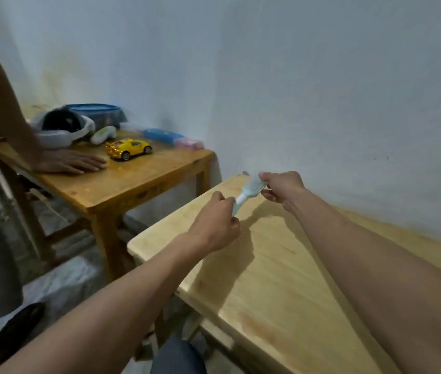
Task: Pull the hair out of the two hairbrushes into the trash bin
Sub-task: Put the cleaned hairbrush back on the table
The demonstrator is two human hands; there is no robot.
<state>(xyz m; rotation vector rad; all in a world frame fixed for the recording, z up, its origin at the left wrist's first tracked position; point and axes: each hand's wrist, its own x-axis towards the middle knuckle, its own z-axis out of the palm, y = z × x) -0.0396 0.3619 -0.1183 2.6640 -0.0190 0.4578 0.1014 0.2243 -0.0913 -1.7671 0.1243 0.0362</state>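
Over pale table (281, 265), hands hold hairbrush (249, 193).

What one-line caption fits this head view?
Left hand holds a light-blue hairbrush by its handle over the pale wooden table while the right hand pinches at its bristles.

One hairbrush (246, 194) shows, small and light blue with a white neck and pale bristles. It is up in the air over the far corner of the light wood desk (281, 265), tilted, with its head higher than its handle
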